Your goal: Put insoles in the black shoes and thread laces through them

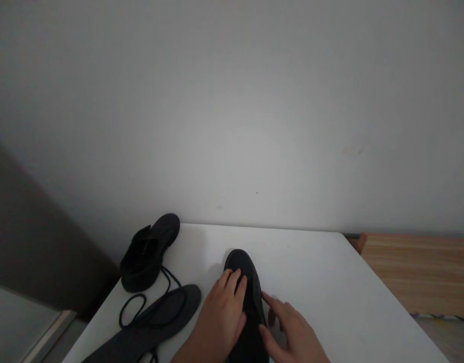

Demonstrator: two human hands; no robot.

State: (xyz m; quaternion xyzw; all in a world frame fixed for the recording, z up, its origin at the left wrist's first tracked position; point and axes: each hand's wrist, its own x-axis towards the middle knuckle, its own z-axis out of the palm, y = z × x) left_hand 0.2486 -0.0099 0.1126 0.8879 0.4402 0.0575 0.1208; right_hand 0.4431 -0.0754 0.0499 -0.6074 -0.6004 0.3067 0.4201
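Observation:
A black shoe (241, 259) lies on the white tabletop, its toe pointing away from me. My left hand (222, 312) is closed over the shoe's upper, with its fingers curled across the front and its thumb bent toward the opening. Along the shoe's right edge, my right hand (290, 327) has its thumb and index finger apart, the tips at the shoe's side. The rear of the shoe runs out of the bottom of the view. To the left, a grey insole (167, 315) lies flat, with a loose black shoelace (131, 297) looping over and beside it.
A second black shoe (145, 254) stands at the table's far left corner. The white table (315, 262) meets a plain pale wall (232, 126) at the back. Beyond the table's right edge is a light wooden surface (417, 272). A pale panel (20, 322) is at the lower left.

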